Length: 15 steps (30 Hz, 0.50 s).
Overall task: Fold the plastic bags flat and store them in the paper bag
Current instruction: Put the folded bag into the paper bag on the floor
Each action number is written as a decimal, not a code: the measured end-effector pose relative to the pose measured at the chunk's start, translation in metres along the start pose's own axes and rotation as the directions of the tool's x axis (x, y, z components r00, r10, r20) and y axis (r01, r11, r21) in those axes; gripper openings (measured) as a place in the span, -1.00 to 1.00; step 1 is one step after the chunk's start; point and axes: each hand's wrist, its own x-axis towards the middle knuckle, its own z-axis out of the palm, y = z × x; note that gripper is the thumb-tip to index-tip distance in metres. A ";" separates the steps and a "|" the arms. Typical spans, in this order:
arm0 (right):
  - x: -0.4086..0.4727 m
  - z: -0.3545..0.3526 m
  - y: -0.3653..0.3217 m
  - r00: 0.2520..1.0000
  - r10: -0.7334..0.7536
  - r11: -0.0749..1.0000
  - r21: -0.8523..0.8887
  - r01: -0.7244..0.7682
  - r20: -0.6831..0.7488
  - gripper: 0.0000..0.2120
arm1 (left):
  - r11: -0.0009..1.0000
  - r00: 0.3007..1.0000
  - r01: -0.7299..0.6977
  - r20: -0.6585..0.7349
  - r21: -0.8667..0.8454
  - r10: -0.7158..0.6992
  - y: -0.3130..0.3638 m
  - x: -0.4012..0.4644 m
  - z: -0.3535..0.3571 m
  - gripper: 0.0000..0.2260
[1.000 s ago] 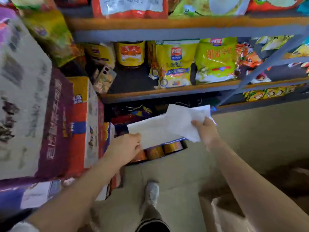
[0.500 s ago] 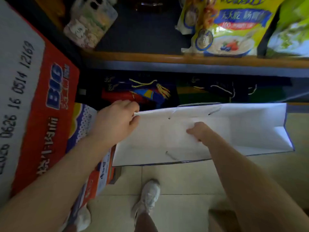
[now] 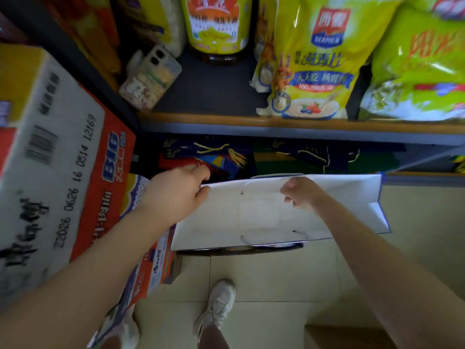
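Left hand (image 3: 180,190) pinches the upper left corner of a white paper bag (image 3: 251,217), thumb on the near face and fingers curled behind the rim. Right hand (image 3: 302,192) is on the bag's upper middle, fingers curled; whether it grips the paper or a plastic bag cannot be told. Both arms reach forward from the bottom of the view.

Held in the air in front of a low shelf (image 3: 276,122), the bag hangs above a tiled floor (image 3: 264,278). Its long axis runs left to right, its broad face towards the camera and its folded base to the right. Small handle holes show near its top and bottom edges.

Behind the bag, dark gift bags (image 3: 214,157) with cords fill the space under the shelf. On the shelf stand a yellow oat bag (image 3: 309,71), a bottle (image 3: 216,28) and a phone (image 3: 151,76). Stacked cartons (image 3: 57,159) crowd the left side, just beside the left forearm. One white shoe (image 3: 219,306) rests on the floor below.
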 end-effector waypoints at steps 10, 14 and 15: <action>-0.239 -0.087 -0.147 0.802 -0.547 0.812 0.083 0.578 -0.238 -0.87 | 0.996 0.935 -0.077 -0.344 0.046 0.089 0.057 -0.078 -0.216 -0.84; -0.313 -0.099 -0.215 0.638 -0.716 0.665 0.000 0.747 -0.284 -0.83 | 0.976 0.844 -0.098 -0.503 0.196 0.186 0.046 -0.128 -0.303 -0.71; -0.327 -0.099 -0.232 0.598 -0.749 0.630 -0.029 0.776 -0.285 -0.82 | 0.967 0.831 -0.088 -0.518 0.237 0.202 0.037 -0.138 -0.319 -0.69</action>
